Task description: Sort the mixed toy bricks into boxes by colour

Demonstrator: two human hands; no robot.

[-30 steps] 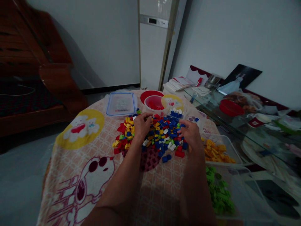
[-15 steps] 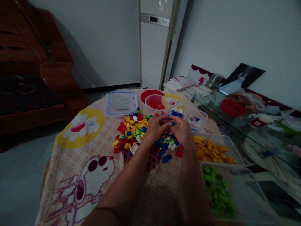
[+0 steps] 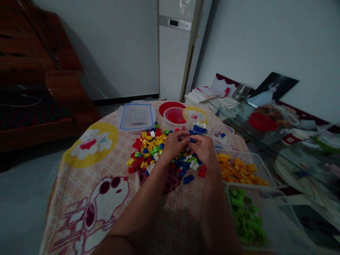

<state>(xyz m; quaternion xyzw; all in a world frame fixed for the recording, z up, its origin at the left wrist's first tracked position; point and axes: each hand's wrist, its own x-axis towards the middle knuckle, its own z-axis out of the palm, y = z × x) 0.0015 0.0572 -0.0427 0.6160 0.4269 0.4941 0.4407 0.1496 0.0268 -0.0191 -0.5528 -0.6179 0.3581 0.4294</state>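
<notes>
A mixed pile of toy bricks, in yellow, red, blue, green and white, lies on the table. Over its right side my left hand and my right hand meet, fingertips nearly touching. Between them shows a small blue toy brick, pinched by the fingers of both hands; the fingers partly cover it. Just below my wrists, a loose blue brick and a red brick lie at the near edge of the pile.
Right of my arm stand a clear box of orange-yellow bricks and a box of green bricks. Behind the pile are a blue-rimmed lid, a bowl with red pieces and a container with blue bricks. A cluttered glass table adjoins the right side.
My right hand has shifted slightly down and its fingers have drawn in around the blue brick. My left hand has moved a little left and down.
</notes>
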